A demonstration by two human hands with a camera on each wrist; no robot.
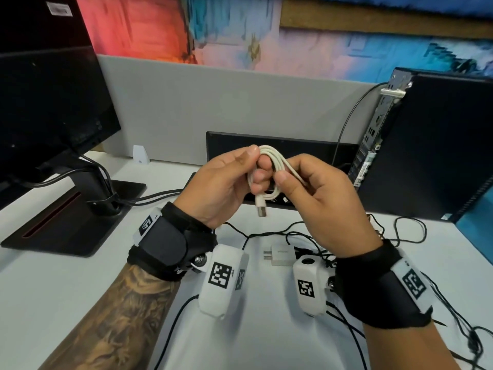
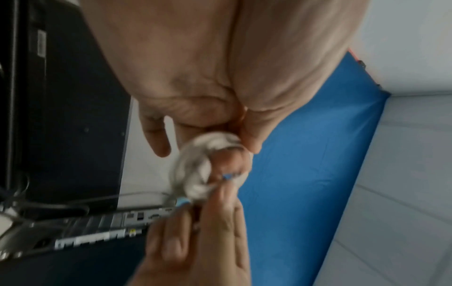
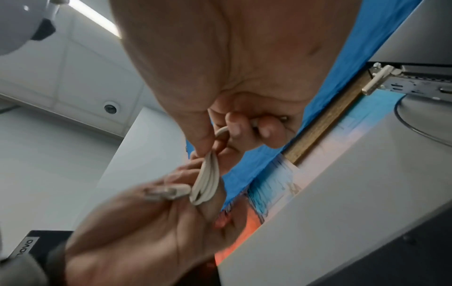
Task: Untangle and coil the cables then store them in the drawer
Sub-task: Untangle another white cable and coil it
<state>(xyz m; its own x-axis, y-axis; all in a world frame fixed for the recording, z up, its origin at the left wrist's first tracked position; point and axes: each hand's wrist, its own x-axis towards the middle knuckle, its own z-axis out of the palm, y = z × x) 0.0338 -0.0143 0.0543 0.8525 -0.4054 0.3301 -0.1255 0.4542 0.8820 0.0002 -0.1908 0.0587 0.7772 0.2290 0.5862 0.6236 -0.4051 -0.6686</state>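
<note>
A white desk (image 1: 66, 284) lies under both hands. Below the right wrist, thin black cables (image 1: 306, 236) sprawl tangled beside a white wall charger (image 1: 280, 254). The left hand (image 1: 221, 188) has its fingers curled through a coiled white USB cable (image 1: 274, 166); the right hand (image 1: 325, 206) pinches the coil's near side. The USB plug (image 1: 261, 208) dangles below the left fingers.

Hands: left hand (image 1: 221, 182) and right hand (image 1: 322, 201) grip a coiled white cable (image 1: 269, 169).
Plug: USB plug (image 1: 261, 208) hangs toward six o'clock.
Desk (image 1: 80, 284): black cables (image 1: 293, 236), white charger (image 1: 280, 254).
</note>
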